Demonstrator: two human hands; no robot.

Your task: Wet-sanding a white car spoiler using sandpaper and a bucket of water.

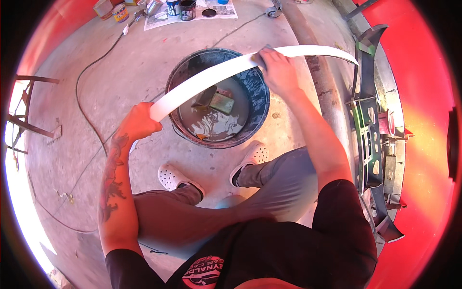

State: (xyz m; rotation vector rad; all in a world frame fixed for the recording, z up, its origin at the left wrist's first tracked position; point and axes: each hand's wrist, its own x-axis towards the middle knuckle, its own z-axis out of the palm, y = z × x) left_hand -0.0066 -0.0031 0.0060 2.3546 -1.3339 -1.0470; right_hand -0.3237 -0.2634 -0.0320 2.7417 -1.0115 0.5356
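A long, curved white strip [197,84] crosses the view from lower left to upper right. My left hand [140,120] is closed round its left part. My right hand [278,72] presses a dark pad [260,58] on the strip's upper middle, fingers curled over it. Beneath the strip stands a large black bucket [257,118] of murky water, with a pale greenish block [222,102] and a dark block [204,96] in it.
Dark metal parts [370,135] line the right side before a red surface [418,202]. Cans [187,12] stand on newspaper [156,24] at the back. A hose [79,91] lies on the floor; a metal frame [33,125] stands left. My white clogs [171,177] are below the bucket.
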